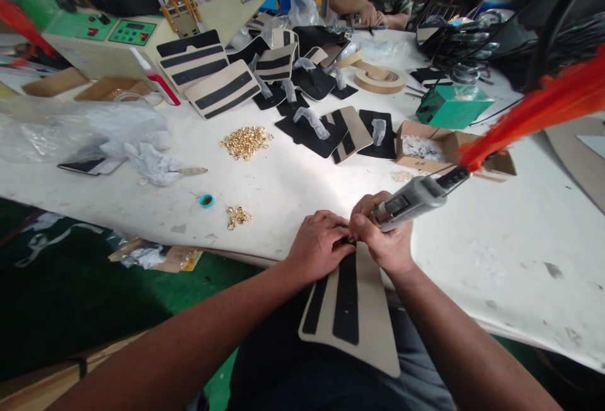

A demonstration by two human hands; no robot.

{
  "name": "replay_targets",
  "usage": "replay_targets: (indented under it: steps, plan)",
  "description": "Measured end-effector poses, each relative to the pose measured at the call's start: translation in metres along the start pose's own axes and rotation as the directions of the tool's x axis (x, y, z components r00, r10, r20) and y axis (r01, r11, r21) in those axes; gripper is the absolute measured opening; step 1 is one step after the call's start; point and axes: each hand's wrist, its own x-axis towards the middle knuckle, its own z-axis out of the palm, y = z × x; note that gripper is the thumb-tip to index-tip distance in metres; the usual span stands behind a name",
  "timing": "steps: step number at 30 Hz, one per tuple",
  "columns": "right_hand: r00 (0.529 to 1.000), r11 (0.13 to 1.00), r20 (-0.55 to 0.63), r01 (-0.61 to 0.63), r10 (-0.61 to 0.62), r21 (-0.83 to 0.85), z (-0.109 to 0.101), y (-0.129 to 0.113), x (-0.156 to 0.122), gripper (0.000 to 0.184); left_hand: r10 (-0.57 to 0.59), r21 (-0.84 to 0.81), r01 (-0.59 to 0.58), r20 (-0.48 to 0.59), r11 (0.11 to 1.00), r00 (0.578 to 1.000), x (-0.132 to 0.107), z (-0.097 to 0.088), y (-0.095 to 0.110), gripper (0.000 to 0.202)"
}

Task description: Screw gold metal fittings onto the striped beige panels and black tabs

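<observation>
My right hand (385, 237) is wrapped around a grey electric screwdriver (409, 202), whose rear end carries a bright orange cloth-like covering (534, 115). The tool's tip points down toward my left hand and is hidden by the fingers. A beige panel with black strips (371, 310) hangs over the table's front edge toward my lap. At its far end my left hand (321, 241) grips it, thumb and fingers closed near a black strip. Any small part between the fingertips is hidden.
Gold metal fittings lie in a large pile (246, 142) and a small pile (239, 215), near a blue cap (207, 200). Stacked panels (222, 89), a tape roll (380, 80), a cardboard box (420, 146) and a green device (454, 106) stand farther back. A co-worker's hands (373, 17) work across the table.
</observation>
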Motion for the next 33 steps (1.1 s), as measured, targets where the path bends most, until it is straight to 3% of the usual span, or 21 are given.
replay_targets:
  steps: [11,17,22,26,33]
  plan:
    - [1.0,0.998,-0.004,-0.021,0.021,-0.056,0.004,0.001,0.0,0.021,0.001,0.01,-0.001,-0.003,1.0,1.0,-0.001,0.001,-0.002,0.015]
    - [0.998,0.999,-0.047,-0.039,0.038,-0.029,0.002,0.006,-0.004,0.025,-0.004,0.014,0.004,-0.01,1.0,1.0,-0.001,0.003,-0.002,0.02]
    - [0.993,0.996,-0.088,-0.087,0.083,-0.034,0.002,-0.005,-0.005,0.033,0.002,0.028,-0.002,-0.026,1.0,1.0,-0.001,0.001,0.001,0.024]
    - [0.989,0.991,-0.064,-0.136,0.136,-0.009,-0.003,-0.013,-0.002,0.04,-0.006,0.046,0.007,-0.023,0.999,1.0,0.001,-0.002,0.004,0.022]
    - [0.997,0.997,0.037,-0.064,0.062,0.038,-0.018,-0.016,-0.002,0.044,-0.014,0.04,0.015,-0.025,0.999,1.0,0.001,-0.002,0.006,0.026]
